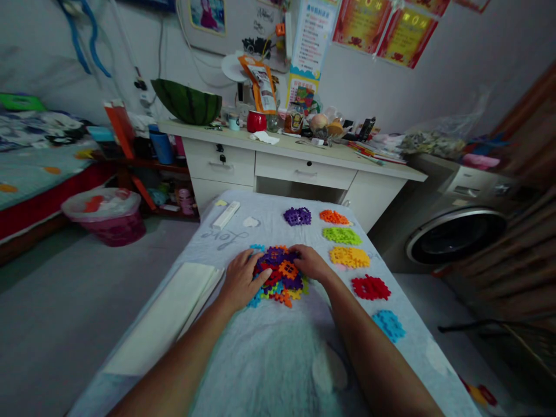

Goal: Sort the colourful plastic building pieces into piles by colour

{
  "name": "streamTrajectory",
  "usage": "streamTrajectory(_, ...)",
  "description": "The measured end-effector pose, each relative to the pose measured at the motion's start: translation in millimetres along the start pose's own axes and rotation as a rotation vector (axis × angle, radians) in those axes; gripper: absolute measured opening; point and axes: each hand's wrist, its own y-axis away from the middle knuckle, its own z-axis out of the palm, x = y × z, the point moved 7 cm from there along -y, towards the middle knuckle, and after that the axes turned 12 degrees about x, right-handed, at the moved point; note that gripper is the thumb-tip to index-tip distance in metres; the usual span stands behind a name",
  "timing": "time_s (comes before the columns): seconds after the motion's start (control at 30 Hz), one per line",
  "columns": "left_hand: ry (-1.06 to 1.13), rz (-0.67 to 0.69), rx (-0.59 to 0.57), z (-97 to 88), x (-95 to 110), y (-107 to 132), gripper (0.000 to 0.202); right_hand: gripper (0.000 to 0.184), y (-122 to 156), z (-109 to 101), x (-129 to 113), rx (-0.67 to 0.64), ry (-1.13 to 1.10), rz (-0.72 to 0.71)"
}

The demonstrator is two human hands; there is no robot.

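Observation:
A mixed pile of plastic gear-shaped building pieces (273, 277) lies in the middle of the cloth-covered table, with purple, orange, red, blue, green and yellow among them. My left hand (242, 282) rests against the pile's left side, thumb spread away from the fingers. At the upper right of the pile, my right hand (309, 262) touches the pieces with bent fingers that look apart. Sorted by colour, more pieces lie around: purple (297, 216) behind, then orange (333, 216), green (342, 236), yellow (350, 256), red (370, 287) and blue (388, 325) down the right side.
Folded white cloth or paper (160, 318) lies along the table's left edge, and a white box-like strip (226, 215) sits farther back. Beyond stands a white desk (304, 168) bearing half a watermelon (187, 103). A washing machine (456, 208) is at right, a pink bin (106, 223) at left.

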Motion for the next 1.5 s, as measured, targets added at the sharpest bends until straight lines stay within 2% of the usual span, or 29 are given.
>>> streamTrajectory(0.2, -0.020, 0.025, -0.024, -0.3, 4, 1, 0.047, 0.031, 1, -3, -4, 0.096, 0.033, -0.010)
streamTrajectory(0.33, -0.029, 0.026, -0.023, -0.6, 5, 0, 0.047, 0.025, 1, -11, -4, 0.166, -0.112, 0.027)
streamTrajectory(0.47, -0.053, 0.029, -0.041, 0.1, 5, 0, 0.047, 0.009, 2, -10, 6, 0.114, -0.480, 0.229)
streamTrajectory(0.57, -0.069, 0.033, -0.048, 0.9, 5, 0, 0.048, 0.009, 4, -9, 8, 0.091, -0.655, 0.311)
streamTrajectory(0.73, -0.077, 0.047, -0.040, 0.5, 4, 1, 0.047, 0.026, 5, -3, -1, 0.029, -0.656, 0.249)
streamTrajectory(0.87, -0.078, 0.044, -0.038, 0.8, 3, 1, 0.048, 0.018, 6, 4, -6, -0.023, -0.688, 0.194)
streamTrajectory(0.97, -0.073, 0.039, -0.028, 1.4, 3, 1, 0.048, 0.017, 4, 0, -1, 0.065, -0.722, 0.209)
streamTrajectory(1.13, -0.057, 0.027, -0.019, 0.8, 3, 1, 0.046, 0.020, 1, -16, 18, 0.344, -0.834, 0.252)
streamTrajectory(1.27, -0.044, 0.018, -0.019, -0.5, 3, 1, 0.045, 0.028, 0, -17, 35, 0.449, -0.727, 0.270)
streamTrajectory(1.37, -0.047, 0.022, -0.020, 0.4, 3, 1, 0.046, 0.026, 2, -12, 47, 0.458, -0.597, 0.320)
streamTrajectory(1.5, -0.047, 0.033, -0.005, 1.5, 1, 1, 0.045, 0.035, 5, -13, 57, 0.484, -0.360, 0.365)
